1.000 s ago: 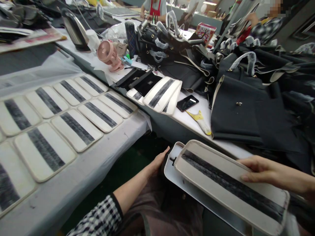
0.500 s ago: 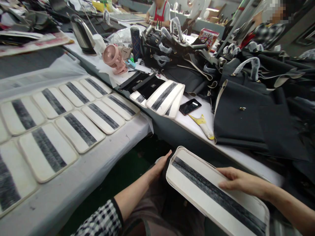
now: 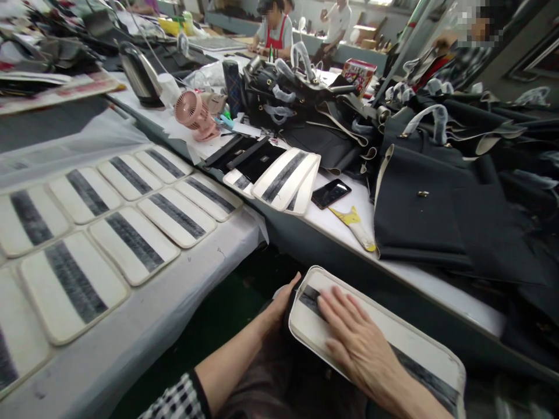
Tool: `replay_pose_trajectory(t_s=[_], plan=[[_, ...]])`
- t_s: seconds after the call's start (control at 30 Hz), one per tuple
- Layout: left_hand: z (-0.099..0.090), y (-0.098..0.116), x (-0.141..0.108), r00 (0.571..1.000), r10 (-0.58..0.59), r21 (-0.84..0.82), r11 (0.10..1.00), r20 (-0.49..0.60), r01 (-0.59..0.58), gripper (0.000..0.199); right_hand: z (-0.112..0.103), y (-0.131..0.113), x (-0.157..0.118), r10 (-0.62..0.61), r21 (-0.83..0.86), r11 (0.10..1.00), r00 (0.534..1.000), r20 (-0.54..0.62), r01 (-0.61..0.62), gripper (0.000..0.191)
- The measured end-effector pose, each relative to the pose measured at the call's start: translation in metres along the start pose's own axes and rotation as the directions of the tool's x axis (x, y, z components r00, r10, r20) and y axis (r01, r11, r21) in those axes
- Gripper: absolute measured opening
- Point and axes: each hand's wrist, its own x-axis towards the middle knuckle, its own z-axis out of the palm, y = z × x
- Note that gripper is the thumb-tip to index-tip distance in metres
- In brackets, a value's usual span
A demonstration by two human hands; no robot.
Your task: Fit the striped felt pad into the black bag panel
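Note:
A black bag rests over my lap with its base turned up. On that base lies a white rounded panel with a dark stripe along its middle. My left hand grips the bag's far left end; its thumb shows and the other fingers are mostly hidden. Flat on the panel's left half lies my right hand, fingers stretched out and covering part of the stripe.
Several similar striped panels lie in rows on the left table. Across the bench ahead are a few more panels, a phone, a yellow-and-white scraper-like tool, a pink fan, a kettle and black bags. People work farther back.
My right hand has moved from the panel's right edge to its left half and now lies flat across the stripe. My left hand keeps its hold at the bag's end.

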Motion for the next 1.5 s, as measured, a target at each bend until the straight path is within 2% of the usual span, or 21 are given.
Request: replay_pose_trajectory(t_s=[0.07, 0.13, 0.23, 0.3, 0.37, 0.43, 0.6, 0.8, 0.93, 1.0, 1.07, 1.13, 1.2, 1.27, 1.33, 1.37, 1.43, 1.5], plan=[[0.004, 0.001, -0.001, 0.994, -0.063, -0.017, 0.998, 0.093, 0.065, 0.071, 0.01, 0.0, 0.006, -0.003, -0.03, 1.0, 0.993, 0.118, 0.006, 0.067], [0.004, 0.001, 0.001, 0.989, -0.066, -0.016, 0.998, 0.131, 0.069, 0.073, 0.012, 0.002, 0.012, 0.034, 0.019, 0.999, 0.987, 0.158, -0.037, 0.058], [-0.002, -0.002, 0.006, 0.998, 0.018, -0.028, 0.999, 0.064, -0.016, 0.066, 0.009, 0.001, 0.022, 0.109, 0.101, 0.988, 0.989, 0.097, -0.118, 0.05], [-0.005, -0.003, 0.007, 0.997, 0.076, -0.049, 0.996, 0.006, -0.075, 0.055, 0.01, -0.003, 0.029, 0.085, 0.097, 0.991, 0.995, 0.061, -0.09, 0.054], [-0.005, -0.003, 0.005, 0.997, 0.069, -0.059, 0.996, 0.015, -0.068, 0.051, 0.015, -0.007, 0.035, 0.03, 0.075, 0.997, 0.998, 0.062, -0.034, 0.059], [-0.003, -0.001, 0.001, 0.997, 0.061, -0.05, 0.997, 0.042, -0.058, 0.051, 0.02, -0.01, 0.037, 0.026, 0.068, 0.997, 0.997, 0.078, -0.031, 0.059], [0.005, 0.003, -0.003, 0.985, 0.171, 0.009, 0.985, -0.019, -0.17, 0.047, 0.021, -0.008, 0.042, 0.048, 0.023, 0.998, 0.994, 0.1, -0.05, 0.061], [0.006, 0.003, -0.003, 0.989, 0.145, 0.108, 0.984, -0.013, -0.143, 0.056, 0.023, -0.015, 0.04, 0.102, 0.01, 0.995, 0.992, 0.069, -0.103, 0.064], [0.002, 0.01, -0.016, 0.991, 0.13, 0.224, 0.967, -0.028, -0.12, 0.06, 0.026, -0.022, 0.035, 0.128, 0.047, 0.99, 0.991, 0.04, -0.13, 0.064], [0.002, 0.018, -0.028, 0.976, 0.211, 0.399, 0.901, -0.06, -0.17, 0.056, 0.026, -0.023, 0.033, 0.128, 0.082, 0.988, 0.992, 0.02, -0.129, 0.064], [0.006, 0.029, -0.043, 0.946, 0.314, 0.618, 0.76, -0.074, -0.204, 0.051, 0.027, -0.022, 0.032, 0.135, 0.123, 0.983, 0.991, 0.011, -0.135, 0.066], [0.013, 0.039, -0.059, 0.924, 0.376, 0.764, 0.615, -0.065, -0.196, 0.047, 0.027, -0.02, 0.03, 0.159, 0.157, 0.975, 0.987, 0.012, -0.159, 0.072], [0.021, 0.047, -0.073, 0.919, 0.392, 0.832, 0.522, -0.038, -0.189, 0.046, 0.027, -0.018, 0.029, 0.17, 0.177, 0.969, 0.985, 0.02, -0.171, 0.077], [0.024, 0.052, -0.083, 0.921, 0.39, 0.845, 0.495, -0.009, -0.201, 0.044, 0.027, -0.016, 0.028, 0.128, 0.179, 0.975, 0.991, 0.03, -0.131, 0.075], [0.02, 0.053, -0.085, 0.923, 0.383, 0.795, 0.572, -0.042, -0.202, 0.042, 0.026, -0.015, 0.028, 0.068, 0.173, 0.982, 0.997, 0.037, -0.073, 0.07], [0.013, 0.052, -0.083, 0.923, 0.376, 0.734, 0.651, -0.088, -0.195, 0.04, 0.026, -0.014, 0.029, 0.048, 0.172, 0.984, 0.998, 0.035, -0.053, 0.068], [-0.004, 0.045, -0.073, 0.925, 0.324, 0.562, 0.811, -0.199, -0.163, 0.035, 0.026, -0.014, 0.029, 0.036, 0.176, 0.984, 0.999, 0.017, -0.038, 0.066], [-0.023, 0.033, -0.056, 0.934, 0.234, 0.416, 0.903, -0.268, -0.107, 0.026, 0.026, -0.014, 0.03, 0.045, 0.183, 0.982, 0.999, -0.002, -0.044, 0.066]])
